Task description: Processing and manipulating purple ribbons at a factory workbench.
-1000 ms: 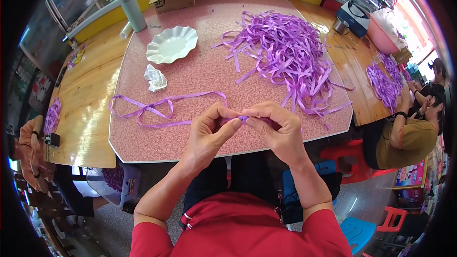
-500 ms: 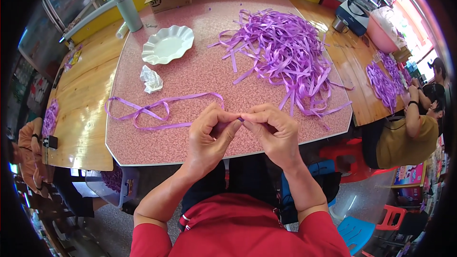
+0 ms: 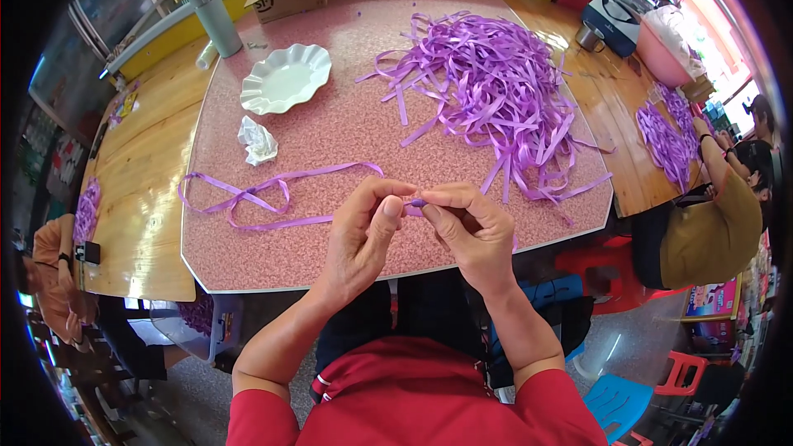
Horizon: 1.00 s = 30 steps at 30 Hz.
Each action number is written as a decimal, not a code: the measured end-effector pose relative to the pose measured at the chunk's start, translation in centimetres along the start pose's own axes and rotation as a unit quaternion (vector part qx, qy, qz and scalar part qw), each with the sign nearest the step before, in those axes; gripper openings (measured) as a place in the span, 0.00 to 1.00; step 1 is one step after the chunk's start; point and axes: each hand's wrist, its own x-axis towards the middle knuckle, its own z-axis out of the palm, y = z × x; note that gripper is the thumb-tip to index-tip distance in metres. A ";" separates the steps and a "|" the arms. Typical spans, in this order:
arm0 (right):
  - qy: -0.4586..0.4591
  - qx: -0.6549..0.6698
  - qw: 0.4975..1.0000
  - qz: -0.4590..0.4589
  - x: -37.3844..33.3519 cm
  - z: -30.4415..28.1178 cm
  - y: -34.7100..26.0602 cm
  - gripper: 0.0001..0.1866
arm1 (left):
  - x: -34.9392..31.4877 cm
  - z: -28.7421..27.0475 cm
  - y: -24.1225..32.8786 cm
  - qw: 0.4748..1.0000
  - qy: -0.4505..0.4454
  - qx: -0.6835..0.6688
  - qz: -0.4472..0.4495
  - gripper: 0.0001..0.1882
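- Right hand (image 3: 472, 233): thumb and forefinger pinch a purple ribbon (image 3: 411, 210) above the counter (image 3: 347, 128).
- Left hand (image 3: 360, 231): fingers curled up against the same ribbon, thumb extended; I cannot tell whether it grips.
- Left of the hands: a looped length of ribbon (image 3: 310, 172) lies loose, passing behind the left hand.
- Beyond the hands, rightward: a heap of purple ribbons (image 3: 489, 83).
- Beyond, leftward: a crumpled white wad (image 3: 258, 142), then a scalloped plate (image 3: 286, 79).
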 end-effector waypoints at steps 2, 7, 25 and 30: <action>-0.021 -0.052 0.998 -0.038 0.2 -0.2 -0.1 0.08 | 0.4 -0.2 0.0 1.000 0.002 0.027 -0.001 0.13; -0.047 -0.094 0.992 -0.068 0.2 -0.2 -0.1 0.10 | 0.8 -0.5 0.1 0.991 -0.062 0.117 0.017 0.14; -0.060 -0.131 0.970 -0.194 1.1 0.1 0.5 0.09 | -0.2 1.3 -2.0 0.974 0.072 0.126 0.171 0.13; -0.035 -0.179 0.950 -0.254 1.6 0.1 1.4 0.10 | 0.0 2.5 -2.4 0.978 0.119 0.115 0.128 0.14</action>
